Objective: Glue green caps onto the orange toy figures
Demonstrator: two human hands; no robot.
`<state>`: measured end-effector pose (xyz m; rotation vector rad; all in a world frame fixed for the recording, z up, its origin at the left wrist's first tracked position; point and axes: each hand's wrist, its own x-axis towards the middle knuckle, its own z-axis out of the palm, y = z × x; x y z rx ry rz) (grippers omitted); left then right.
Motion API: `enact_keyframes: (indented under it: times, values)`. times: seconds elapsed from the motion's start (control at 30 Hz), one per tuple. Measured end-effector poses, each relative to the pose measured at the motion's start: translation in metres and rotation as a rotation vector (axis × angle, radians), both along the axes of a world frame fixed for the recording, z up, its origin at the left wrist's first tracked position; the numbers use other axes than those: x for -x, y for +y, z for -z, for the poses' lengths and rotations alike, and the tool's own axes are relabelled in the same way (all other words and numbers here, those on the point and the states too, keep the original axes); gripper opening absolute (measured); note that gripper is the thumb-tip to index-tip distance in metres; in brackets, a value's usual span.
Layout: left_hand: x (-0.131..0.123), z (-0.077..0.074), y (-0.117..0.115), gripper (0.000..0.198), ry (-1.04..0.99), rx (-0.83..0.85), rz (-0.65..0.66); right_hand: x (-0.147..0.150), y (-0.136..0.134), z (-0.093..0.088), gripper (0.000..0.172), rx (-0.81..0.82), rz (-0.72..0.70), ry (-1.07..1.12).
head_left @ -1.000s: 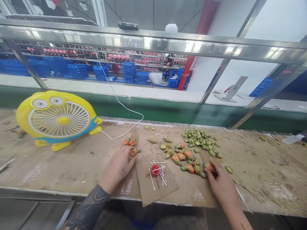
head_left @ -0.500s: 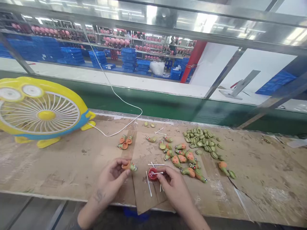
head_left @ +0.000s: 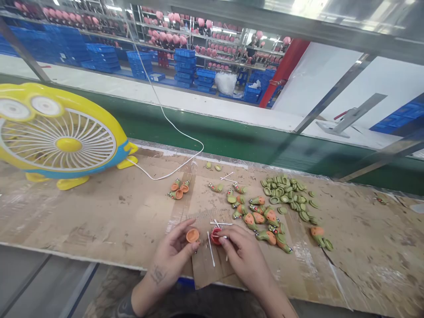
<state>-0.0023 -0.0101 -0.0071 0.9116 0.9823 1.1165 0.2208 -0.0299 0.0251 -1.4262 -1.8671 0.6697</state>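
Note:
Between the thumb and fingers of my left hand [head_left: 174, 249] is a small orange-and-green figurine [head_left: 192, 235], its hollow orange opening turned up toward me. My right hand [head_left: 243, 251] pinches a cotton swab [head_left: 221, 237], whose far end is over or in a small red pot [head_left: 215, 238]. Loose cotton swabs lie around the pot; one swab [head_left: 211, 249] rests between the two hands on a cardboard piece [head_left: 205, 276]. Right of the pot lies a group of similar figurines [head_left: 258, 217], and a few hollow ones [head_left: 179, 193] sit farther left.
A heap of green oval caps [head_left: 286, 190] lies at the right back. One figurine [head_left: 317, 235] with a cap stands apart to the right. On the left is a yellow fan [head_left: 69, 137] with a white cord [head_left: 172, 123]. A green ledge [head_left: 225, 143] borders the cardboard-covered table [head_left: 132, 221].
The figurine in my left hand has turned so its opening now faces up toward me. The right hand stays at the red pot with the swab. The camera view has shifted.

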Motion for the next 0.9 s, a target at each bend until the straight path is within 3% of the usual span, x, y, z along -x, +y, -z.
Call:
enact_keyframes:
  times: [0.17, 0.5, 0.63, 0.77, 0.9]
  values:
    - [0.000, 0.003, -0.001, 0.027, -0.035, -0.091, 0.111, -0.002, 0.000, -0.001, 0.021, -0.016, 0.027, -0.025]
    - [0.000, 0.005, -0.002, 0.016, 0.035, -0.250, 0.135, -0.007, -0.007, -0.003, 0.020, 0.017, 0.033, -0.068]
    - [0.000, 0.005, -0.001, 0.018, 0.073, -0.292, 0.128, 0.000, -0.012, -0.008, 0.017, -0.010, 0.120, 0.146]
    - [0.002, 0.006, -0.002, 0.021, 0.108, -0.305, 0.140, 0.014, -0.017, -0.012, 0.018, 0.100, 0.114, 0.401]
    - [0.005, 0.007, -0.002, 0.028, 0.176, -0.297, 0.153, 0.022, -0.018, -0.008, 0.019, 0.160, 0.081, 0.445]
